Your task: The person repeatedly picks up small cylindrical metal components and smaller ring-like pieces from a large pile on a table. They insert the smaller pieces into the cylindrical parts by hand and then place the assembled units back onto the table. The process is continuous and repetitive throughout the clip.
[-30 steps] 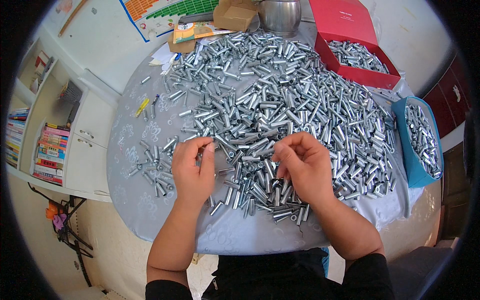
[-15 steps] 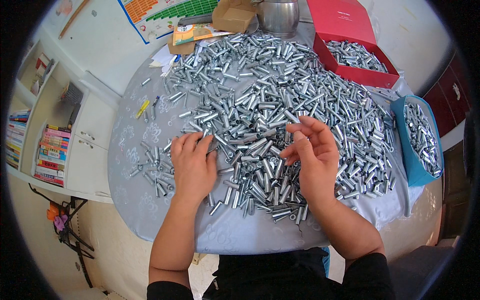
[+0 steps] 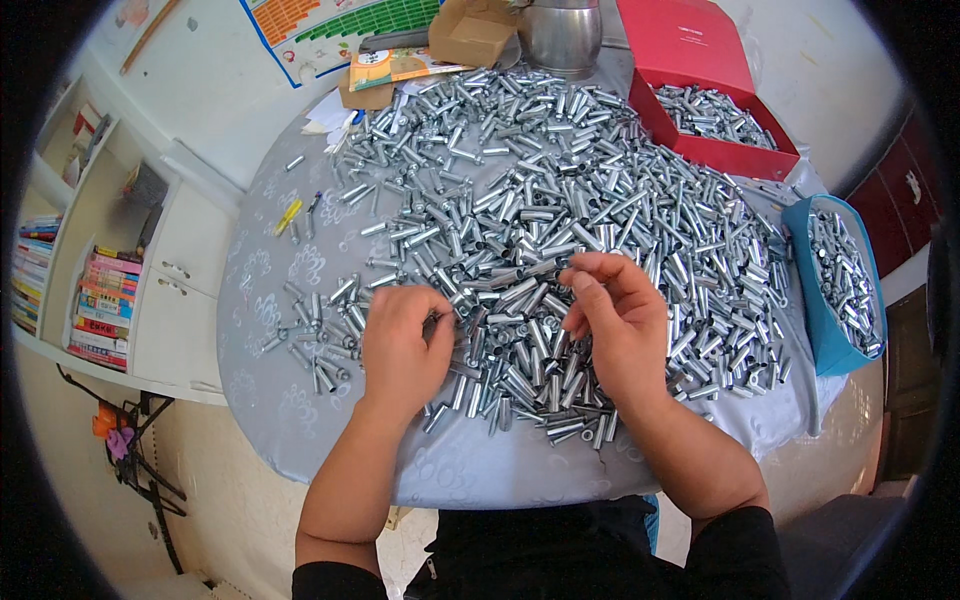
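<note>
A broad heap of silvery metal sleeves and bolts (image 3: 520,215) covers much of the table. Over its near left part is my left hand (image 3: 402,350), fingers curled in and thumb close to them. A blurred bit of metal shows beside that thumb, too smeared to name. My right hand (image 3: 628,330) hovers over the near middle of the heap, palm turned inward, thumb and bent fingers drawn together. Whatever lies between its fingertips blends with the metal pieces behind. A smaller scatter of sleeves and bolts (image 3: 318,345) lies left of my left hand.
An open red box (image 3: 725,155) of metal pieces stands at the back right, a blue bin (image 3: 835,290) of them at the right edge. A yellow tool (image 3: 288,217) lies left. Cardboard (image 3: 470,38) and a metal pot (image 3: 560,38) stand behind. The round table's cloth (image 3: 450,470) shows in front.
My left hand has moved right, and its fingers have gone from spread over the pieces to curled. My right hand has shifted slightly left, its fingers drawn closer together.
</note>
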Demonstrator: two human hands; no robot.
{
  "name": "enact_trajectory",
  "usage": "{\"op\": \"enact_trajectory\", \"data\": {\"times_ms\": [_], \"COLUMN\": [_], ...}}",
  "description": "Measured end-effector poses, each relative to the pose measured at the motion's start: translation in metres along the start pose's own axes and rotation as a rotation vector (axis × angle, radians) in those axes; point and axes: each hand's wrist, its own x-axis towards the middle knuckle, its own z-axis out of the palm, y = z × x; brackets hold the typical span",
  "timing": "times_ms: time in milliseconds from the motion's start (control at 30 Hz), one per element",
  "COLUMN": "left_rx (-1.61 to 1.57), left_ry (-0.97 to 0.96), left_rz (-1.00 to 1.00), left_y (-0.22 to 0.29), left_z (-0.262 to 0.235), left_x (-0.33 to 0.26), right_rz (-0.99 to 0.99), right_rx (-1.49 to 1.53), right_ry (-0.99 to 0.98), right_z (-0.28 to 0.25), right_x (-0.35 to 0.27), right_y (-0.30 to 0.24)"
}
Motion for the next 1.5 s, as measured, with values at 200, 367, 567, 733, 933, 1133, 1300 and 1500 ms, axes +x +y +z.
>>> {"op": "enact_trajectory", "data": {"times_ms": [200,367,567,733,933,1133,1300,1500], "left_rx": [-0.377,-0.442,-0.433,-0.474,-0.759,-0.899,-0.875,-0.973], "left_ry": [-0.025,0.011,0.023,-0.078,-0.053,-0.061,-0.106,-0.123], "left_rz": [0.202,0.159,0.105,0.01,-0.15,-0.124,-0.152,-0.241], "left_y": [0.017,0.022,0.026,0.017,0.018,0.02,0.017,0.017], "left_z": [0.006,0.005,-0.001,-0.002,0.003,0.003,0.003,0.002], "left_x": [-0.004,-0.008,-0.005,-0.008,-0.011,-0.009,-0.011,-0.012], "right_rz": [-0.117,-0.234,-0.05,-0.162,-0.081,-0.081,-0.124,-0.022], "right_rx": [-0.251,-0.505,-0.406,-0.311,-0.358,-0.383,-0.276,-0.338], "right_ry": [-0.223,-0.321,-0.327,-0.279,-0.337,-0.356,-0.309,-0.368], "right_z": [-0.001,0.0,0.0,0.002,0.004,0.0,0.0,0.0], "right_x": [-0.006,-0.009,-0.009,-0.007,-0.01,-0.01,-0.009,-0.01], "right_y": [0.011,0.001,0.006,0.007,0.001,0.005,0.009,0.003]}}
